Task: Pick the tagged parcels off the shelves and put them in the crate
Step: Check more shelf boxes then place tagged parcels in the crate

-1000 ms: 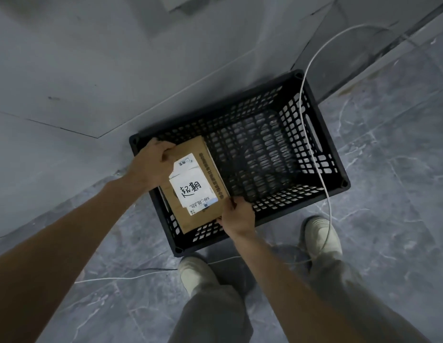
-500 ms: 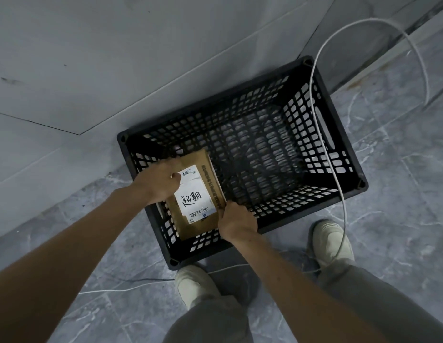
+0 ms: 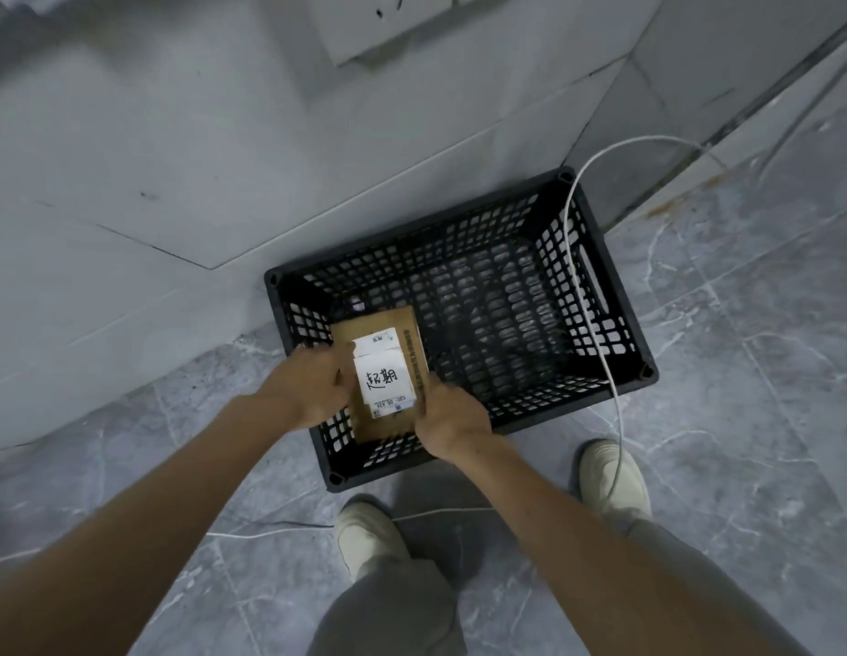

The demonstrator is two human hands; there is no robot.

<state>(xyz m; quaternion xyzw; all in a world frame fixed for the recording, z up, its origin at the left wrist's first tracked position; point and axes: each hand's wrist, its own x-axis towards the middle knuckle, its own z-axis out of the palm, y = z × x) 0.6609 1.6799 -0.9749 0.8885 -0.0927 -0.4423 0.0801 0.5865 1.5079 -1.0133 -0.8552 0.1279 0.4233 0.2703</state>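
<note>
Clamped left hand (image 3: 308,388) on left long edge of parcel (image 3: 393,318), fingers curled over top face. Clamped right hand (image 3: 452,419) on its near right edge. Kept hands apart, parcel's width between them.

Found parcel inside crate (image 3: 615,300), low at left end, close to left and near walls. Could not tell whether touching crate bottom. Left right two thirds of crate open, free room up to right wall and handle slot.

Saw crate set close to wall (image 3: 223,158) along far long side, with floor (image 3: 743,419) open on near and right sides. Noted white cable (image 3: 573,239) crossing view over crate's right end, then down past right shoe (image 3: 611,480). Could not tell whether touching crate. Spotted left shoe (image 3: 369,532) near crate's near left corner.

Logged parcel as flat rectangular brown cardboard with white paper label (image 3: 383,376) on top, black handwritten characters, small print. Logged crate as black rigid plastic, rectangular, lattice walls and bottom, solid rim, round posts at corners. Logged floor as grey marble-look tiles with pale veins, wall as plain grey large tiles with thin joints.
</note>
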